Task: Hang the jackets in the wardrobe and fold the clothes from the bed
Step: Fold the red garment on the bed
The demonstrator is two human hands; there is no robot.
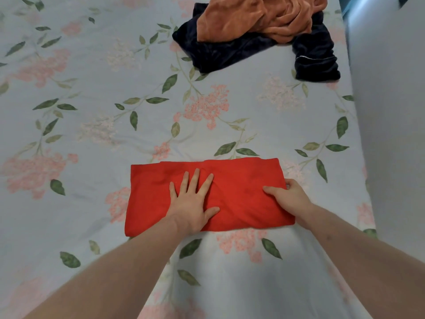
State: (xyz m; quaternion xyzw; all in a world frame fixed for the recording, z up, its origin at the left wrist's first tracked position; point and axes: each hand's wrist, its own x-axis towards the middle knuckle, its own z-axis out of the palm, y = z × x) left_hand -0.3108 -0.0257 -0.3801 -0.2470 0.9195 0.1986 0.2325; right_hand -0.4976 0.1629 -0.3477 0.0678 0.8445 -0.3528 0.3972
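A red garment [241, 178] lies folded into a long rectangle on the bed, near me. My left hand [193, 199] presses flat on its middle with fingers spread. My right hand [288, 196] grips the garment's right end, thumb on top and fingers curled under the edge. At the far end of the bed lies a crumpled orange garment [259, 17] on top of a rumpled dark navy garment [230, 51].
The bed is covered by a pale blue floral sheet [92, 93]. Its right edge runs beside a grey wall or floor strip [391, 111]. Bare sheet stretches to the left of the red garment and between it and the far pile.
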